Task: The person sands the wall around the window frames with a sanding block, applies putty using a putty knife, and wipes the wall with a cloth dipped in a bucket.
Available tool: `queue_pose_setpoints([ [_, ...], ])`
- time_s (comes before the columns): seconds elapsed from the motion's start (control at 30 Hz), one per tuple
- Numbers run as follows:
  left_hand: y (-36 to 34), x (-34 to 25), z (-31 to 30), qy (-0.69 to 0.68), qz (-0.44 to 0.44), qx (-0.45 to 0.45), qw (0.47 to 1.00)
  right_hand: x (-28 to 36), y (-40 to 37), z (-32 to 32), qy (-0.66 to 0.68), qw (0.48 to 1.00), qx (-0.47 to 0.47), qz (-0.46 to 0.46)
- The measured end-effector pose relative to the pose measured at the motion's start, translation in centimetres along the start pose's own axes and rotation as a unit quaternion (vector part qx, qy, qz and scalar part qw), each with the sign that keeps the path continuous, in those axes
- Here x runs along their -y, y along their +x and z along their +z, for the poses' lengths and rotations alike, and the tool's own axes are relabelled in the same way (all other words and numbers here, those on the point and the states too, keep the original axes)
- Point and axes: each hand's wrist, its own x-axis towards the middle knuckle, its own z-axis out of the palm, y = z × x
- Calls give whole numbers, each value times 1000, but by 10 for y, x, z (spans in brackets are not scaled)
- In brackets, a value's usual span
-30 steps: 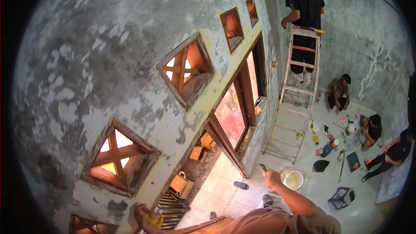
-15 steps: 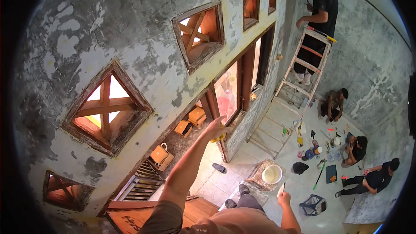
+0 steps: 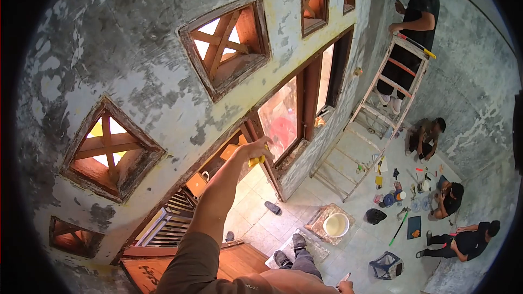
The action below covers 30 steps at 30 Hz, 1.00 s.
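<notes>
Yellow pad (image 3: 256, 161) at left hand (image 3: 260, 148); blotchy grey-white wall (image 3: 147, 27); reddish-brown vent frames (image 3: 256, 49); white bucket (image 3: 336, 225); olive-brown sleeve (image 3: 188, 264).

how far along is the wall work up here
Done: most of the wall looks stripped to patchy grey, with pale flecks remaining. In hand: the left hand presses a yellow pad at the door frame top; the right hand holds a thin tool. Left: the yellowish band above the frame, seemingly.

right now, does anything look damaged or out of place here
The grey coat on the wall is blotchy and worn bare in patches around the diamond vents. Below, tools lie scattered on the floor, and a sandal lies loose by the doorway.
</notes>
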Motion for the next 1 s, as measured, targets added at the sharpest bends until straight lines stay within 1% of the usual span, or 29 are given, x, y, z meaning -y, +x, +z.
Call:
queue_pose_setpoints([
  [0.03, 9, 7, -2, -74, -8, 4, 997, 11, -1, -4, 9, 1000, -1, -3],
  [0.07, 20, 14, 2, -77, -8, 2, 997, 26, 2, -9, 7, 1000, -3, -5],
  [0.13, 28, 15, 16, 30, 24, 19, 999, 67, 8, -21, 34, 993, -19, -116],
  [0.17, 39, 22, 18, 26, 16, 71, 997, 77, 38, -19, 32, 985, -41, -163],
  [0.2, 36, 18, 17, 24, 17, 68, 997, 85, 66, -16, 32, 975, -62, -210],
  [0.23, 29, 14, 15, -5, -25, 5, 1000, 102, 60, -25, 30, 975, -62, -213],
  [0.27, 23, 11, 14, -35, -68, -57, 995, 124, 56, -36, 46, 964, -56, -256],
  [0.3, 24, 16, 12, 55, -15, -79, 995, 135, 63, -42, 62, 951, -51, -300],
  [0.33, 28, 18, 10, 52, -13, -82, 995, 143, 67, -46, 60, 949, -53, -304],
  [0.4, 31, 19, 6, 68, -8, 67, 995, 161, 73, -52, 97, 941, -50, -321],
  [0.43, 34, 19, 2, 66, -7, 62, 996, 167, 73, -55, 96, 939, -50, -326],
  [0.5, 41, 30, 2, 117, -11, 19, 993, 163, 65, -62, 23, 955, -52, -292],
  [0.53, 33, 22, 2, 141, -12, -3, 990, 156, 74, -59, 9, 960, -50, -275],
  [0.57, 29, 11, 1, 99, -63, 85, 989, 144, 80, -56, -5, 965, -47, -257],
  [0.6, 32, 15, 1, 95, -60, 81, 990, 128, 96, -49, -52, 972, -44, -226],
  [0.63, 39, 26, 2, 140, -25, 4, 990, 121, 107, -44, -99, 975, -40, -194],
  [0.67, 40, 35, 4, 184, 7, -72, 980, 120, 92, -47, -101, 978, -28, -180],
  [0.7, 26, 25, 8, 160, -14, -42, 986, 119, 70, -48, -105, 980, -16, -166],
  [0.73, 26, 25, 17, 140, -1, -75, 987, 130, 54, -46, -110, 979, -16, -173],
  [0.8, 30, 48, 32, 42, 47, -39, 997, 159, 30, -36, -180, 931, -77, -307],
  [0.87, 14, 76, 55, 39, 114, -43, 992, 215, -18, -25, -72, 896, 20, -438],
  [0.9, -1, 87, 69, -38, 43, -30, 998, 255, -46, -18, -95, 838, -2, -537],
  [0.93, -19, 101, 82, -114, -28, -19, 993, 297, -72, -5, -69, 827, -2, -557],
  [0.97, -38, 124, 97, -188, -39, -43, 980, 344, -106, 0, -56, 789, -4, -612],
  [1.0, -61, 152, 116, -259, -49, -67, 962, 389, -138, 11, -25, 788, -15, -615],
])
